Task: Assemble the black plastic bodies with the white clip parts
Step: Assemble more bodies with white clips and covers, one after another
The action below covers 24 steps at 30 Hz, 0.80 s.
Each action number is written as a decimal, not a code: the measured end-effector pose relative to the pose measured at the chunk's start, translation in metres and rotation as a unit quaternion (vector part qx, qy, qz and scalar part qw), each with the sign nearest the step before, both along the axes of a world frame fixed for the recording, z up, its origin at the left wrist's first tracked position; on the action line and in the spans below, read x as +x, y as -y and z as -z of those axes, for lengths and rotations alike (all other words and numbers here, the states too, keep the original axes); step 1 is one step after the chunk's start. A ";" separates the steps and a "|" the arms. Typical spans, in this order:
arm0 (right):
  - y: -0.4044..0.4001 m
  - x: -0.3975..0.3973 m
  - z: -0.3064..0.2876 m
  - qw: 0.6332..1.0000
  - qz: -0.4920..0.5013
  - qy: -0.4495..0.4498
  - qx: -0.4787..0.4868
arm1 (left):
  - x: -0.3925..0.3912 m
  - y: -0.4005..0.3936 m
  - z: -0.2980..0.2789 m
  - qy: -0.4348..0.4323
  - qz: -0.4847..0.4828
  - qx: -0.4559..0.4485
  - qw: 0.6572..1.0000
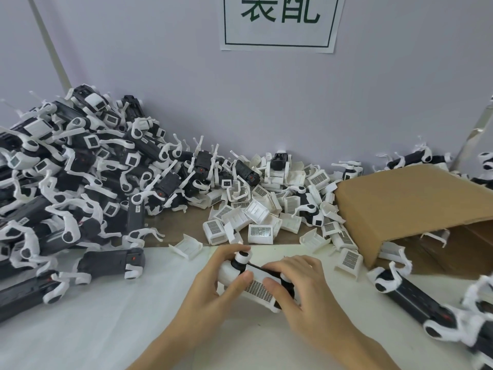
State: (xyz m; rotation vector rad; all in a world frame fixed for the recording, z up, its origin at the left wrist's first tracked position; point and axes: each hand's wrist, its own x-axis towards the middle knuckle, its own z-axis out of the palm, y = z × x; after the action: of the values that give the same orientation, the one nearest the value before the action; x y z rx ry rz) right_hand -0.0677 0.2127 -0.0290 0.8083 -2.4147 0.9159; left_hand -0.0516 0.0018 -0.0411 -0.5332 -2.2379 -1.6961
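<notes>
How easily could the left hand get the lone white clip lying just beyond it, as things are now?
Probably not at once: the left hand grips the part being assembled together with the right hand. The way to the white clip looks free.

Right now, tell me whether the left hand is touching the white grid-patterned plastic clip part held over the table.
Touching. The head view shows the left hand with its thumb pressed onto the white grid-patterned plastic clip part, fingers curled behind the piece.
</notes>
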 end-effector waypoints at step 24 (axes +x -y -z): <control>-0.012 0.003 -0.011 0.969 -0.101 0.178 -0.139 | 0.005 -0.003 0.004 -0.085 -0.073 -0.064 0.992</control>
State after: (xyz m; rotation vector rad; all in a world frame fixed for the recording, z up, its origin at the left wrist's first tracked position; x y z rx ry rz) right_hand -0.0647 0.2247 -0.0179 0.8513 -2.4403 1.5575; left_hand -0.0468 0.0047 -0.0452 -0.5091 -2.2149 -1.3906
